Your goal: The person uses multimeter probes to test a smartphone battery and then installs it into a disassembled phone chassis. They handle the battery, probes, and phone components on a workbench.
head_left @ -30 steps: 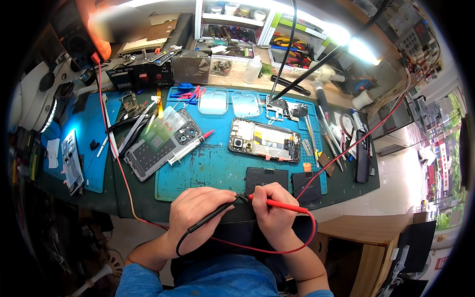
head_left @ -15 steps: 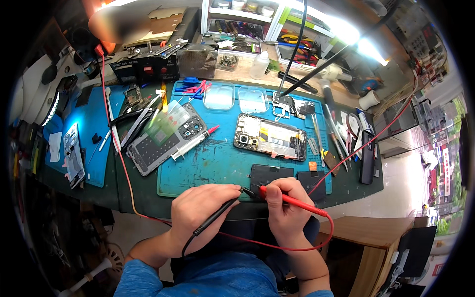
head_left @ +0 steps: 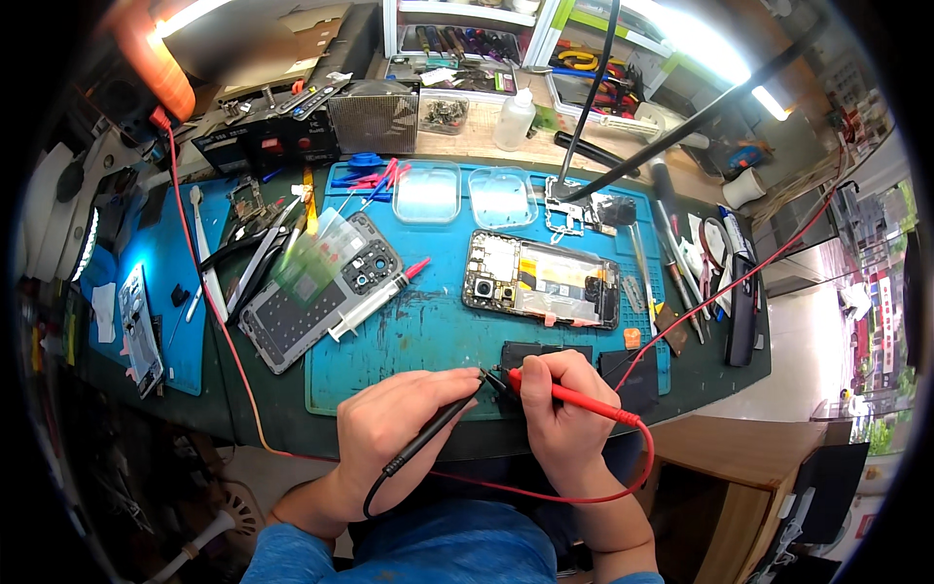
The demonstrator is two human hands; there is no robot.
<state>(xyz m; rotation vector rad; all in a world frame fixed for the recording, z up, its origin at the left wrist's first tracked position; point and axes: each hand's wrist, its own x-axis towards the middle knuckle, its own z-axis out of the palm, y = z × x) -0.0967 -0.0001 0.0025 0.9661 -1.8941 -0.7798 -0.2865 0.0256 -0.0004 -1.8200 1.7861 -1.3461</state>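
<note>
My left hand point(head_left: 391, 420) is closed on a black multimeter probe point(head_left: 431, 435), its cable hanging below the wrist. My right hand point(head_left: 567, 414) grips a red multimeter probe point(head_left: 595, 407), with its red lead looping under the wrist. The probes' front ends come close together between my fingertips. Something small and dark sits there, too small to make out. Just beyond, flat black rectangular pieces point(head_left: 545, 357) lie at the near edge of the blue mat point(head_left: 428, 326). An opened phone point(head_left: 541, 279) rests farther back, its inner parts exposed.
Left on the mat lie a phone back cover point(head_left: 313, 304) and a syringe point(head_left: 372, 306). Two clear trays point(head_left: 427, 193) stand behind. Pens and tools point(head_left: 687, 263) crowd the right side. A dark lamp arm point(head_left: 681, 131) slants overhead, and a red lead point(head_left: 749, 268) crosses the right side.
The whole view has shifted slightly, the bench now lying a little differently in the picture. Both hands keep their probes, and the front ends stay close together.
</note>
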